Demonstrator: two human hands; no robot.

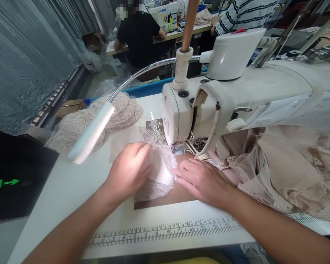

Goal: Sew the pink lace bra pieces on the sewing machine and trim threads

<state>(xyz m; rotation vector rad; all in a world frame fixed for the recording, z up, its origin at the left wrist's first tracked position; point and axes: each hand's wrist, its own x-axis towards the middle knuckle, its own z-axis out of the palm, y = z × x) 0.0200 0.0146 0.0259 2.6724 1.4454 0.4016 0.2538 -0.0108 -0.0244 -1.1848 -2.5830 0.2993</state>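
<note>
by machine (244,90): left hand (130,167) curled on lace (155,189); right hand (202,179) flat, touching edge.

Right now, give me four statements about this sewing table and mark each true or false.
1. The right hand touches the lace piece. True.
2. The ruler scale runs along the far edge of the table. False: the ruler scale runs along the near edge.
3. The lamp is at the end of a flexible metal neck. True.
4. The stacked lace pieces lie right of the sewing machine. False: the stacked lace pieces lie left of it.
</note>
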